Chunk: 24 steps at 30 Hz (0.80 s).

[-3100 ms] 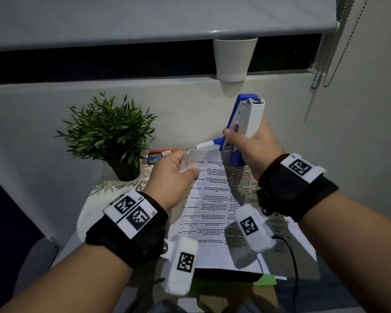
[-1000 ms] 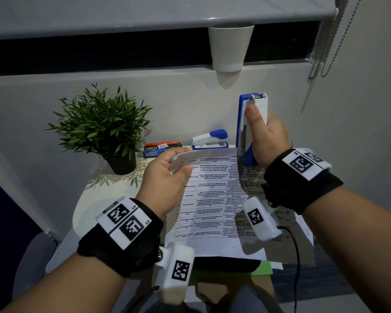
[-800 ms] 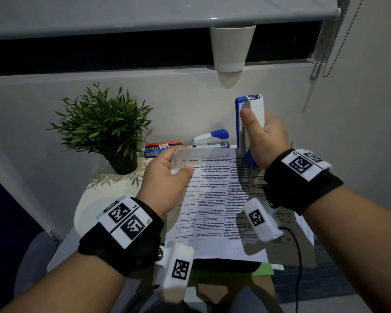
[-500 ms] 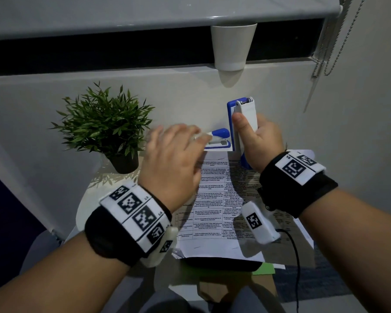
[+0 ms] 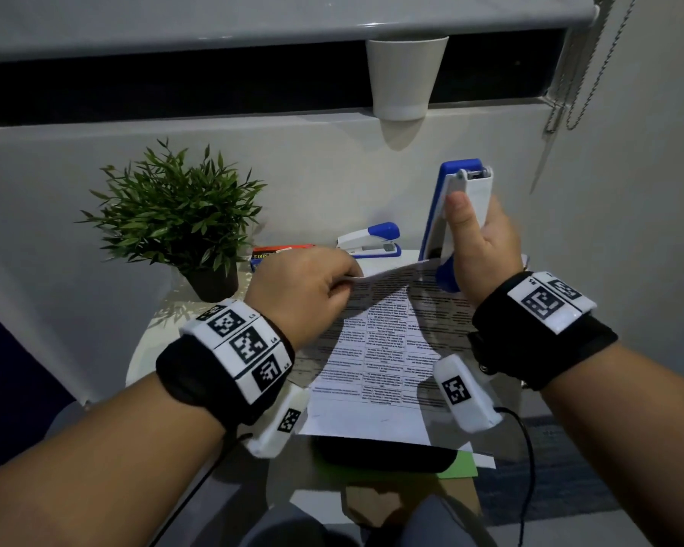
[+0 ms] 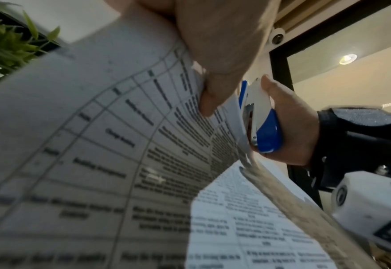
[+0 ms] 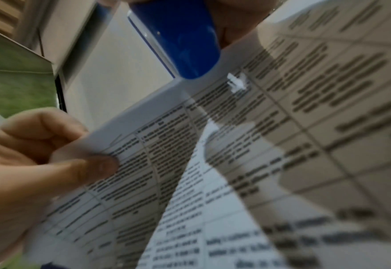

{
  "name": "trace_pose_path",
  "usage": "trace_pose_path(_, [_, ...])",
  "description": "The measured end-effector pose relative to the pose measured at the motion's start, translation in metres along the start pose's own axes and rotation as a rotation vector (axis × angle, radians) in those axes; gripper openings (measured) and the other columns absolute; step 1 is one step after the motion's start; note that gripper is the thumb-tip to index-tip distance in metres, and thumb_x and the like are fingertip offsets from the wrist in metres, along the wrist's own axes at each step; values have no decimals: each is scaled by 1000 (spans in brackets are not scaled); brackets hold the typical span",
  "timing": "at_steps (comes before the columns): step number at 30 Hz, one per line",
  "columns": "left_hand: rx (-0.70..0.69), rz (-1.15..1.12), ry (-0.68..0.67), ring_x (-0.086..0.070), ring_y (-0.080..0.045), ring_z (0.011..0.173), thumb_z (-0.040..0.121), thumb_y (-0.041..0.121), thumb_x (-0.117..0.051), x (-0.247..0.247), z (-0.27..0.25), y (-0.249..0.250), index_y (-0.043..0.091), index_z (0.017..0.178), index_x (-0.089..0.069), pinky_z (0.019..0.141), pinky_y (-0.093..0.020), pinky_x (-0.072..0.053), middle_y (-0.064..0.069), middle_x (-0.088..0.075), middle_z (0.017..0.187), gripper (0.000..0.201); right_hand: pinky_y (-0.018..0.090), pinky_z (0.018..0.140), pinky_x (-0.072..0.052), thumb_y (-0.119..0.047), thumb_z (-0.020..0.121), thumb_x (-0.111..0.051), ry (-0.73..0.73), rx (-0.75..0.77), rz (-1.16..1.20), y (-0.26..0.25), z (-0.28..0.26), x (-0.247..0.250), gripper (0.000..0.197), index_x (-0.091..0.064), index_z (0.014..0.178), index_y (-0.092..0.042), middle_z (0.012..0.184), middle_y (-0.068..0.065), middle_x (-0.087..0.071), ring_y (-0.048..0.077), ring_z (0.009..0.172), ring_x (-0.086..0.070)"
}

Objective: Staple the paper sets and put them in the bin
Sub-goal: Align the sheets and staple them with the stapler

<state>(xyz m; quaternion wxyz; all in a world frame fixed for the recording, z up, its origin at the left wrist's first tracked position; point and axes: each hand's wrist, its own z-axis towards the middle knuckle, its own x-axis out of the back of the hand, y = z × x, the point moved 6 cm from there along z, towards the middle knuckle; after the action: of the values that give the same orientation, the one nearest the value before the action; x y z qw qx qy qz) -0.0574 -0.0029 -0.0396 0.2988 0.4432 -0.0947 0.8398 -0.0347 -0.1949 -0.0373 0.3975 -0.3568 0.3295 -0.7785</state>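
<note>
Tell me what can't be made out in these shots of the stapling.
- Bin: in no view.
- Whether the stapler in the right hand has bitten the paper set: head view, the hand covers the mouth; right wrist view is blurred.
- Sheet count pinched by the left hand: edges too fine, left wrist view blurred.
- Box of staples: label cut off by the left hand.

Printed sheet [image 7: 282, 145] text blurred

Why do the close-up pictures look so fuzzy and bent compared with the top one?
Head view: dim but sharp, hands shadowing the paper set. Left wrist view: nearby print blurred, table lines bowed by the wide lens; stapler clearer. Right wrist view: soft throughout, left hand smeared.
</note>
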Motion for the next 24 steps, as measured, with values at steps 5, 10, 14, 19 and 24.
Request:
trace_pose_path(5, [-272, -68, 150, -59, -25, 58, 72, 9, -58, 8, -16, 15, 17, 68, -63, 44, -32, -43, -1, -62, 68, 10, 3, 59, -33, -90, 70, -24, 64, 112, 76, -5, -21, 12, 61, -46, 79, -34, 67, -21, -54, -16, 64, -50])
trace_pose_path(10, [-346, -10, 132, -54, -26, 51, 66, -2, -63, 4, -23, 19, 9, 61, -64, 38, -31, -39, -5, -60, 65, 12, 4, 61, -37, -85, 76, -26, 24, 118, 121, -6, -35, 11, 53, -47, 83, -37, 73, -38, -55, -12, 66, -53])
trace_pose_path(14, [-348, -8, 132, -51, -26, 48, 64, -5, -70, 2, -27, 19, 8, 59, -63, 36, -29, -37, -6, -58, 62, 16, 4, 60, -38, -86, 74, -27, 37, 124, 152, -4, -37, 8, 54, -47, 83, -36, 73, -39, -57, -13, 66, -55])
trace_pose_path(19, [-267, -15, 73, -51, -24, 55, 65, 0, -66, -2, -27, 16, 13, 64, -61, 44, -28, -34, -3, -57, 66, 14, 2, 61, -36, -84, 77, -23, 18, 114, 163, -4, -35, 3, 52, -48, 83, -38, 75, -41, -56, -15, 69, -54])
trace_pose_path(24, [52, -175, -17, -63, -16, 71, 79, 25, -57, 0, -11, 14, 25, 84, -63, 59, -31, -50, 9, -65, 77, 8, 5, 60, -37, -87, 73, -20, -16, 144, 115, -9, -28, -6, 56, -46, 81, -38, 68, -24, -55, -18, 67, -53])
